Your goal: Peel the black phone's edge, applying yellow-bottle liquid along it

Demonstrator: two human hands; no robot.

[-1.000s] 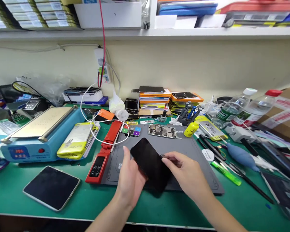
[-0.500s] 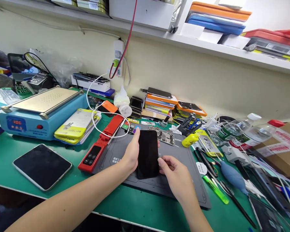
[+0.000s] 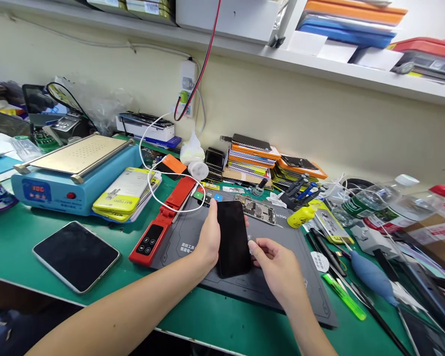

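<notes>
Head view: hands [image 3: 209, 237] touch phone [image 3: 234, 240] edges over grey mat [image 3: 274, 289].

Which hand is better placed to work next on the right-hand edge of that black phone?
Probably the right hand: its thumb and fingertips are at that edge. The left hand grips the phone from the opposite side, so it seems better suited to steadying.

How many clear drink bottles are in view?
2: the white-capped bottle with a green label, right of the yellow bottle, and the red-capped bottle beside it. More may be hidden.
</notes>
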